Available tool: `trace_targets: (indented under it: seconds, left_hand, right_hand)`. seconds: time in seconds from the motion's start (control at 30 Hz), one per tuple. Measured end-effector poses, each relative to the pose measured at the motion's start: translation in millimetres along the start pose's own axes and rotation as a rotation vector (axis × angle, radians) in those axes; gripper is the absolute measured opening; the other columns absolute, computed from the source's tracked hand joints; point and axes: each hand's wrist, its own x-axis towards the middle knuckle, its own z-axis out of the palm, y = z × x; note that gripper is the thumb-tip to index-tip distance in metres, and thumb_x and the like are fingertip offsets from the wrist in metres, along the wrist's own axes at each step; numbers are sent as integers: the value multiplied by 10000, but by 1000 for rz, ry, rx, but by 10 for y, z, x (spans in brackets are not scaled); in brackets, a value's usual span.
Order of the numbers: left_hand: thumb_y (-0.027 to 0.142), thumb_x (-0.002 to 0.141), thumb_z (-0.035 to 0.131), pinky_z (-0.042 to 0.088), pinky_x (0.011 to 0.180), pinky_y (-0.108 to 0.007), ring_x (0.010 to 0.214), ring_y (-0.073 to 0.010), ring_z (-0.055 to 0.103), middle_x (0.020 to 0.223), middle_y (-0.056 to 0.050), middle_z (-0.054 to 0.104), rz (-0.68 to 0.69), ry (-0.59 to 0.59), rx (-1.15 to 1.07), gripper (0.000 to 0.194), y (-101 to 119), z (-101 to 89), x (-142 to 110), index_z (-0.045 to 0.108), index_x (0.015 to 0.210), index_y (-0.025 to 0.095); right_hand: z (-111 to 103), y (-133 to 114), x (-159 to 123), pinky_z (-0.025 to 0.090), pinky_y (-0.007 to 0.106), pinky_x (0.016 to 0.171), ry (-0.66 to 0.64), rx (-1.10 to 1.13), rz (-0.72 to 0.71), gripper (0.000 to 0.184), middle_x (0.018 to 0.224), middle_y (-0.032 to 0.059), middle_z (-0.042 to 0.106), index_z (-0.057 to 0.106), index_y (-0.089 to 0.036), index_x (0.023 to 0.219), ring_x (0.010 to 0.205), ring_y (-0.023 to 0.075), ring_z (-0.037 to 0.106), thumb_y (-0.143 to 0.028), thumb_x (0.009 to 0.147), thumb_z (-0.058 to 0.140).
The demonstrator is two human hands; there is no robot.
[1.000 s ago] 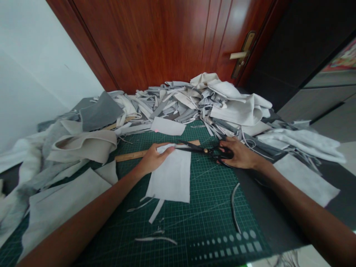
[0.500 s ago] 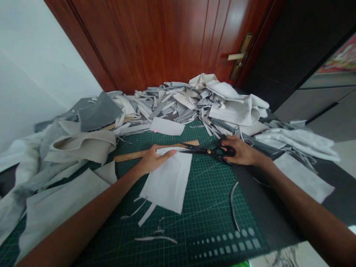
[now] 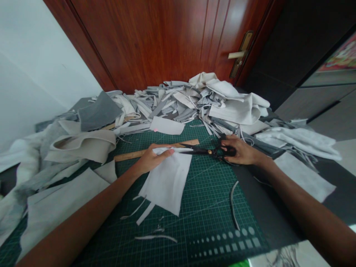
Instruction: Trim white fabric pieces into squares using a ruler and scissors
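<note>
The left hand (image 3: 153, 159) pinches a white fabric piece (image 3: 167, 185); the right hand (image 3: 241, 150) clasps black scissors (image 3: 209, 151) (parted, beside the fabric's edge).

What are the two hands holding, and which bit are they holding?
The left hand grips the white piece by its far edge. The right hand holds the black scissors by the handles.

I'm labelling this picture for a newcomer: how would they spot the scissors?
Find the green gridded mat. At its right edge, the right hand grips the scissors by their handles, blades toward the white piece in the left hand. Black with a gold-coloured pivot, they stand out from the pale scraps beyond.
</note>
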Motion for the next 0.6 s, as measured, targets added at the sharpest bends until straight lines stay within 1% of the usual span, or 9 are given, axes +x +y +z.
trace_targets:
  seconds: [0.13, 0.27, 0.33, 0.43, 0.6]
  left_hand:
    - [549, 866, 713, 632, 870, -351, 964, -283, 781, 1049, -88, 824, 16, -28, -39, 423, 26, -5, -3, 822, 1012, 168]
    - [585, 853, 728, 626, 909, -347, 984, -280, 782, 1072, -92, 818, 19, -14, -83, 457, -4, 6, -14, 830, 1014, 170]
    - [599, 852, 727, 620, 936, -355, 1009, -284, 779, 1088, -98, 812, 28, -30, -105, 472, -14, 8, -13, 833, 1016, 170]
    - [594, 864, 722, 612, 966, -372, 1047, -290, 771, 1135, -111, 796, 56, -70, -123, 472, -7, 6, -4, 832, 1039, 170]
    - [554, 880, 726, 602, 997, -381, 1062, -285, 769, 1135, -107, 795, 92, -73, -147, 418, 16, 8, 0, 835, 1036, 182]
  right_hand:
    - [16, 16, 3, 350, 359, 759, -2, 32, -12, 244, 794, 27, 522, 503, -216, 789, 762, 221, 489, -385, 826, 674]
    - [36, 41, -4, 351, 352, 738, -6, 29, -21, 255, 798, 29, 523, 496, -217, 788, 763, 217, 483, -395, 849, 668]
    - [45, 40, -6, 354, 350, 730, -3, 28, -26, 249, 801, 31, 526, 501, -215, 793, 762, 216, 483, -394, 854, 664]
    - [54, 22, -4, 367, 356, 731, 5, 31, -32, 235, 800, 37, 542, 521, -215, 792, 763, 222, 501, -390, 848, 667]
    - [58, -21, -4, 419, 370, 727, 36, 69, -46, 242, 793, 51, 586, 572, -225, 787, 764, 243, 553, -432, 853, 680]
